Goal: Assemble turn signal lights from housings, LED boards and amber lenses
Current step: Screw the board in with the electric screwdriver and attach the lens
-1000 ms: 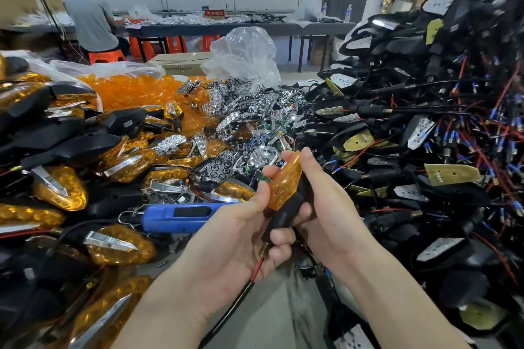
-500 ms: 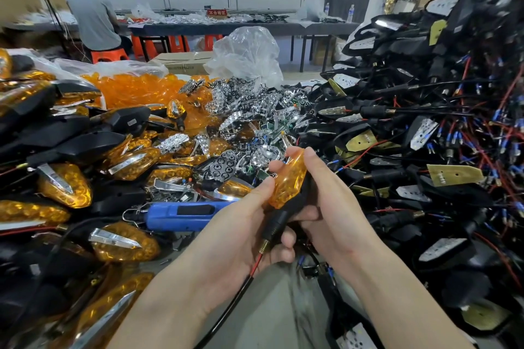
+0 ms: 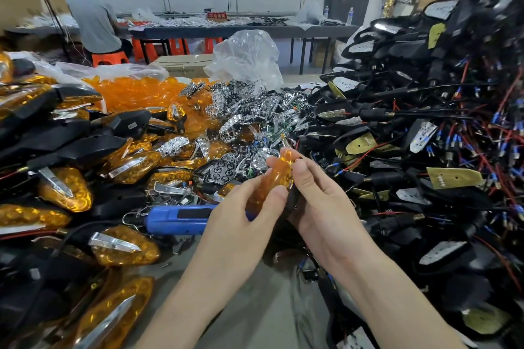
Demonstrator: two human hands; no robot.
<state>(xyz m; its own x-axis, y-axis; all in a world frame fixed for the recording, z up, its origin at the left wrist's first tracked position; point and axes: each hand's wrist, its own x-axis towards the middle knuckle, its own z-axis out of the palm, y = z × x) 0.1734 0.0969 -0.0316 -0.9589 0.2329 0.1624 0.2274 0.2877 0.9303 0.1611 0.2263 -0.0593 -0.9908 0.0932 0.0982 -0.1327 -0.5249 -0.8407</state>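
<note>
Both hands pinch one amber light above the bench.
Left hand (image 3: 241, 224) and right hand (image 3: 320, 201) press fingertips on the light (image 3: 276, 176); blue tool (image 3: 178, 218) lies just left.

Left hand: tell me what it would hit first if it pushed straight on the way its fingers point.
The left hand points up and right, fingertips already on the amber lens that both hands hold. Past that, probably the right hand, then the chrome reflector pile; depth is unclear.

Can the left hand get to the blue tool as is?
Probably not yet: the left hand and right hand both grip the amber light. The blue tool lies uncovered just left of it.
</note>
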